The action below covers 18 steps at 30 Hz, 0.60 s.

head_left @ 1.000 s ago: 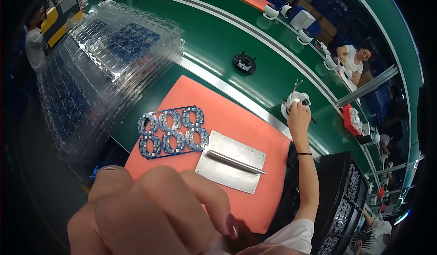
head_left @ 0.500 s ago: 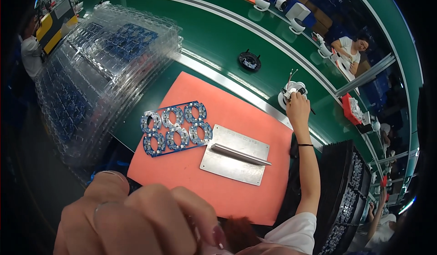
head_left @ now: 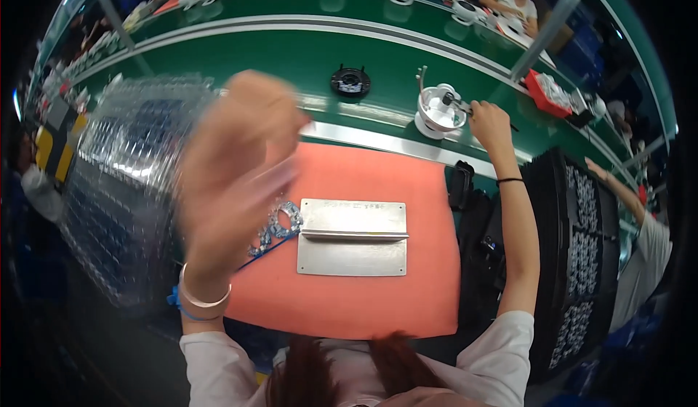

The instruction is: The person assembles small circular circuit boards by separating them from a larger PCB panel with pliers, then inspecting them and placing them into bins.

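Note:
My left hand (head_left: 240, 160) is raised close to the camera, smeared by motion, over the left part of the orange mat and a blue circuit board panel (head_left: 285, 218); its fingers cannot be made out. At the far right, my right hand (head_left: 491, 123) is closed at the rim of a white bowl-shaped housing (head_left: 438, 116). Its fingers pinch a slim dark tool whose kind I cannot tell. A small black part (head_left: 448, 98) and thin wires show in the housing. On the mat lies a flat metal plate (head_left: 352, 254) with a raised bar across it.
The orange mat (head_left: 349, 309) covers the near bench. Clear plastic trays (head_left: 131, 145) are stacked at left, black trays (head_left: 574, 262) at right. A round black part (head_left: 350, 82) lies on the green bench. A red bin (head_left: 547, 96) stands far right. A person (head_left: 515, 3) sits opposite.
My left hand has swung up and forward from the near edge. The view has turned, so the plate appears level. My right hand stays at the housing, which now shows more of its inside.

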Motion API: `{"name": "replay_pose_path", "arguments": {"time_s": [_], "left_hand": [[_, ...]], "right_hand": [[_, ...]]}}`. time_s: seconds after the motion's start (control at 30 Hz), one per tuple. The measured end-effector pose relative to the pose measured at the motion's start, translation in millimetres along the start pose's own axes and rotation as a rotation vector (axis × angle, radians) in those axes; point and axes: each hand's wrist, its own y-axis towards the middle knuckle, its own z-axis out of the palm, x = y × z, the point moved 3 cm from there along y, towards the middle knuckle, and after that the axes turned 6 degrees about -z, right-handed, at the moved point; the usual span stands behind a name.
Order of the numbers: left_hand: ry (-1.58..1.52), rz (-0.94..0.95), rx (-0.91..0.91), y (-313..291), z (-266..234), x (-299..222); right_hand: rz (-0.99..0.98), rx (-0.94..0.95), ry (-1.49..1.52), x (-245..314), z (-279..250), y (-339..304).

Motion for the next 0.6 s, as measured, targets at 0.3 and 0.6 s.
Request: {"name": "replay_pose_path", "arguments": {"time_s": [0.3, 0.6], "left_hand": [[0.873, -0.078, 0.444, 86, 167, 273], [0.948, -0.122, 0.226, 103, 240, 358]], "right_hand": [[-0.011, 0.093, -0.059, -28, 28, -12], [0.052, 0.167, -0.119, -42, 49, -22]]}}
